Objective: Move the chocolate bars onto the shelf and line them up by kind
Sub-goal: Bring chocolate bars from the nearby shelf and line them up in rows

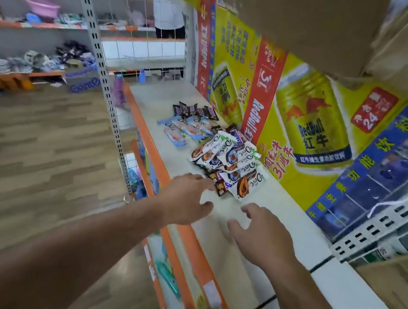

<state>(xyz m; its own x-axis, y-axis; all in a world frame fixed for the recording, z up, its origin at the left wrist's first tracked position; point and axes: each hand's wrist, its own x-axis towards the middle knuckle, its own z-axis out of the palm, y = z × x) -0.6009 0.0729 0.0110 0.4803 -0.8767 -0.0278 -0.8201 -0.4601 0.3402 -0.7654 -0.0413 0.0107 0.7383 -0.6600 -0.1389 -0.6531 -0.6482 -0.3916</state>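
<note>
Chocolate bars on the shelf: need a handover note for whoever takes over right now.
Left hand: open, holds nothing, fingertips close to the mixed pile.
Right hand: open, holds nothing, over the shelf.
Bars: every bar in view is on the shelf. Light blue Dove bars lie side by side, and dark-wrapped bars sit in a row behind them.
Done: those two kinds are grouped.
Left: sort the mixed pile, white Dove wrappers plus brown ones, and line it up by kind.
</note>
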